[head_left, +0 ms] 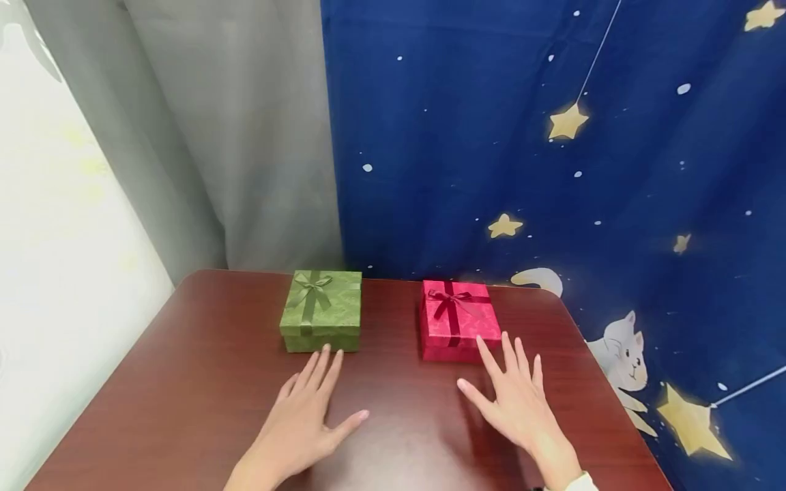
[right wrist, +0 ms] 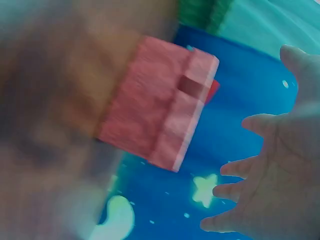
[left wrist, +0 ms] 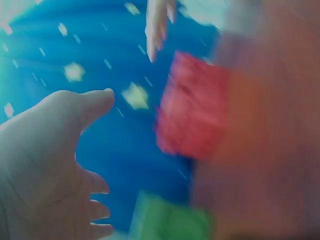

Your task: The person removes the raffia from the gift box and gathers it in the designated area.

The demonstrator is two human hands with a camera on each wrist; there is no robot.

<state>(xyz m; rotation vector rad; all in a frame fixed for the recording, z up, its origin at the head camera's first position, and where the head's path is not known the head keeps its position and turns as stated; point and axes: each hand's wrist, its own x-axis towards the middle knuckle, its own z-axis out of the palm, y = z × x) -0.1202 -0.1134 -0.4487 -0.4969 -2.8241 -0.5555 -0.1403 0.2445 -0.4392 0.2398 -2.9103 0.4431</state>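
Note:
A green gift box [head_left: 321, 310] with a ribbon bow on its lid stands at the back of the table, left of centre. To its right stands a red gift box [head_left: 459, 320] with a dark red ribbon and bow. Both lids are on. My left hand [head_left: 301, 416], fingers straight and thumb out to the side, is nearest the front of the green box. My right hand [head_left: 516, 402] spreads its fingers close to the front right corner of the red box. Neither hand holds anything. Whether any fingertip touches a box, I cannot tell.
Both boxes and hands are at a dark reddish-brown table [head_left: 202, 382] with rounded back corners. Behind it hang a grey curtain [head_left: 270, 136] and a blue curtain [head_left: 454, 123] printed with stars and a white cat. A bright white surface [head_left: 55, 239] lies at the left.

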